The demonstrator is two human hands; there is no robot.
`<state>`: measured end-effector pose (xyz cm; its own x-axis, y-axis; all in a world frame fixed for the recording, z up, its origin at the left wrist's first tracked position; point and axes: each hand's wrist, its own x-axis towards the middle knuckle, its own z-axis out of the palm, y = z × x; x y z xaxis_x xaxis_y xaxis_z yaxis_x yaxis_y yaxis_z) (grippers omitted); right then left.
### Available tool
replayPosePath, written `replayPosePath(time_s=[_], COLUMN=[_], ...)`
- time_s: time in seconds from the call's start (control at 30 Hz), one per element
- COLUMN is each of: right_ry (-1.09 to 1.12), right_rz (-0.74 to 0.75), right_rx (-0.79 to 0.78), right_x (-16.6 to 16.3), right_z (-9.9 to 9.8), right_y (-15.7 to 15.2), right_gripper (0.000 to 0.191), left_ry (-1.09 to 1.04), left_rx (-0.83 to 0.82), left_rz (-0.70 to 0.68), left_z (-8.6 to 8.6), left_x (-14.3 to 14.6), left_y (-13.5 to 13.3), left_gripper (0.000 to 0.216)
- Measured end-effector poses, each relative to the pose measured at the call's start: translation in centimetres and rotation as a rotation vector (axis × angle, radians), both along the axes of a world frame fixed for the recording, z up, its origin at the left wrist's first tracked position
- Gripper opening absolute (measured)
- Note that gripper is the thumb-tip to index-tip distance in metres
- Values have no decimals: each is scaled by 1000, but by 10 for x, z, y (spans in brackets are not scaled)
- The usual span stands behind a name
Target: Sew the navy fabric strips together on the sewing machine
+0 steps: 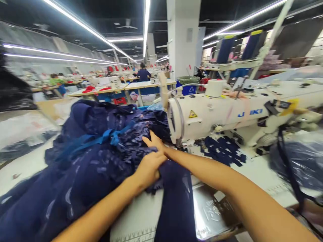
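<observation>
A big heap of navy blue fabric [83, 158] tied with a blue ribbon [101, 138] lies on the sewing table to the left. My left hand [148, 168] is closed, gripping a fold of the navy fabric at the heap's right edge. My right hand [154, 143] reaches across just above it, fingers curled into the same fabric with the thumb up. A strip of navy cloth [176, 201] hangs down toward me between my forearms.
A white Juki sewing machine [227, 114] stands to the right, with small navy cut pieces [224, 149] under its arm. A plastic-wrapped dark bundle [297, 161] lies far right. Thread cones [224, 48] stand behind. Other workers sit at tables [121, 89] in the background.
</observation>
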<state>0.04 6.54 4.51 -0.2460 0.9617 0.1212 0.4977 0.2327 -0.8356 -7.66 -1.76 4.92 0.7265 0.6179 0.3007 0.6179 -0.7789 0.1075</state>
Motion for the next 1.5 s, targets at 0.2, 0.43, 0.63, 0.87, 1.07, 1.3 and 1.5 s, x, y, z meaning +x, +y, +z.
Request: replayPosePath(time_s=[0.2, 0.43, 0.63, 0.87, 1.07, 1.3, 1.5], right_ry=[-57, -313, -954, -1112, -1128, -921, -796], right_rz=[-50, 276, 19, -220, -117, 67, 43], right_rx=[-63, 208, 488, 443, 501, 294, 209], right_x=[22, 91, 177, 190, 196, 192, 187], right_z=[-4, -13, -18, -19, -17, -8, -10], right_y=[12, -70, -76, -39, -55, -82, -76], right_gripper=[43, 42, 27, 25, 25, 21, 15], left_ry=[147, -56, 182, 494, 618, 401, 103], left_rx=[121, -223, -67, 98, -4, -43, -325], left_rz=[99, 127, 365, 409, 361, 134, -8], left_z=[0, 18, 33, 63, 54, 45, 60], left_x=[-6, -48, -16, 19, 16, 26, 44], left_y=[23, -15, -33, -24, -7, -32, -80], left_gripper=[47, 43, 39, 23, 15, 13, 19])
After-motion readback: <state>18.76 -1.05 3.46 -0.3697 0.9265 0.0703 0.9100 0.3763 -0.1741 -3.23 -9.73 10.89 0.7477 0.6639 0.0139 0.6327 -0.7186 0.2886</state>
